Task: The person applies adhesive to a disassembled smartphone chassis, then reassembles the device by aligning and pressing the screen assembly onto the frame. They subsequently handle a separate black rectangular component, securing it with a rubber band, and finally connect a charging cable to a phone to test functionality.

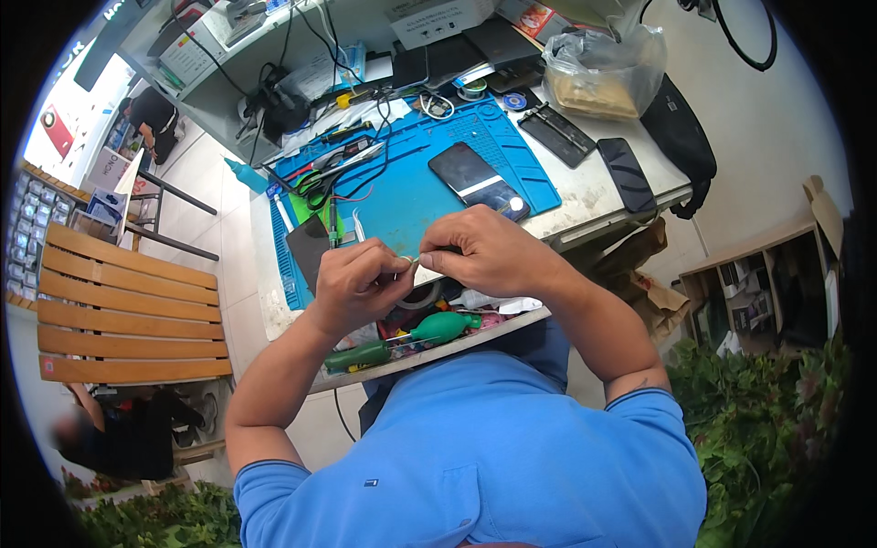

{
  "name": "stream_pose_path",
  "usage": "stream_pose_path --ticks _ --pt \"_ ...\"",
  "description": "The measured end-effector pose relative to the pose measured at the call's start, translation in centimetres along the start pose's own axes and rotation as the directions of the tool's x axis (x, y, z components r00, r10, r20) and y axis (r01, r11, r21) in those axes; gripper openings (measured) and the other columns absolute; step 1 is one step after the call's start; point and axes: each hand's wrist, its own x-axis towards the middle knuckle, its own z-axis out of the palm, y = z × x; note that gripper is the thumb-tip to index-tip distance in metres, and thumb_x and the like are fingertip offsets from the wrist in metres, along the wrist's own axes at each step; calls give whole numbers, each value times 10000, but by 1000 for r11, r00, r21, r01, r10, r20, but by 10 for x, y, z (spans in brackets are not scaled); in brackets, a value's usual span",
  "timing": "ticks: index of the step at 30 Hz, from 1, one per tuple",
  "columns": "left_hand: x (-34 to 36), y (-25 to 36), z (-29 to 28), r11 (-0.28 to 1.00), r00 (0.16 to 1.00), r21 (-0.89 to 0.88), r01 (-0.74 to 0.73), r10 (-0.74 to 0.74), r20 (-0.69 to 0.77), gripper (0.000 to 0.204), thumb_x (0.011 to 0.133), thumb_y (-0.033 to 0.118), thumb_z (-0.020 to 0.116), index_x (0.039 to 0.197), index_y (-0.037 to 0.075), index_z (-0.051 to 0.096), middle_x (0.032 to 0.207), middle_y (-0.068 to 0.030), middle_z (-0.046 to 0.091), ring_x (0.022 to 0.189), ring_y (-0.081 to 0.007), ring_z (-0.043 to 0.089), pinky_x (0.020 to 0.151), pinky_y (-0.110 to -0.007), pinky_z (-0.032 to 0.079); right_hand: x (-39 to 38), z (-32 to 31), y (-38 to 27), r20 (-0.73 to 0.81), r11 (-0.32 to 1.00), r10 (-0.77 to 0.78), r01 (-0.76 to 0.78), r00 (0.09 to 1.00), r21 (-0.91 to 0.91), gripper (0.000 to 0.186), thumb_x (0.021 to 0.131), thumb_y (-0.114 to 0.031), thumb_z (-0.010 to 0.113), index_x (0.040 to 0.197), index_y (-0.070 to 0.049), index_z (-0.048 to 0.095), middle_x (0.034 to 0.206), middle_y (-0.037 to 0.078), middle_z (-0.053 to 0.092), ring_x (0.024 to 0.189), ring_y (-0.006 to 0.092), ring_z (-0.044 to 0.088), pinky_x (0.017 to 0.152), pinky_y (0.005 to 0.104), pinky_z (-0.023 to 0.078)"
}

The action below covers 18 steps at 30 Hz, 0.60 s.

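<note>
My left hand (356, 283) and my right hand (489, 251) meet above the front edge of the desk (580, 196), fingertips just beside each other. The thumb and forefinger of my left hand are clamped on a small light-coloured piece (408, 261); it is too small to identify. The piece is located between my two hands, near the tips of my right fingers. My right thumb and forefinger are bent toward each other; I cannot tell whether they also clamp the piece. Beyond my hands, a blue mat (402, 205) covers the middle of the desk. A dark phone (461, 169) lies aslant on the mat, ahead of my right hand. Tweezers (357, 225) lie ahead of my left hand, with a flat dark panel (309, 248) to their left. Black-handled scissors (315, 189) lie farther back among tools and cables. A second dark phone (626, 173) lies on the desk to the right of the mat. Below my hands, a drawer (521, 321) at the front of the desk contains a green bulb (440, 328), a dark green handle (356, 356) and a grey ring (426, 297).
</note>
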Motion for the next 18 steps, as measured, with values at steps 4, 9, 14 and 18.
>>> stream_pose_path --ticks 4,9,14,18 --pt "-4 8 5 985 994 -144 93 -100 -47 168 832 2 882 831 47 721 732 -55 699 578 -139 672 536 -274 513 -4 -2 1 36 999 -39 37 999 34 199 986 -169 724 1011 24 767 908 165 750 829 309 722 760 410 551" --pt "-12 9 10 936 978 -290 199 -210 -5 162 842 -7 882 824 31 726 748 -54 717 616 -113 685 575 -251 529 -8 -2 4 72 998 -43 40 996 49 205 986 -188 734 1002 15 761 900 151 739 822 301 715 749 411 543" --pt "-20 8 16 854 953 -434 288 -302 37 177 866 -26 873 815 9 707 763 -59 729 658 -91 674 582 -253 518 -12 -1 3 122 997 -25 16 992 73 230 989 -214 747 994 16 758 870 138 719 791 299 691 729 411 526" --pt "-20 12 14 798 943 -509 324 -316 104 171 883 -59 852 832 -2 699 791 -82 744 686 -91 659 587 -252 494 -14 -5 -2 183 992 31 -52 983 114 295 972 -250 719 961 40 768 874 196 734 826 351 706 755 448 534"
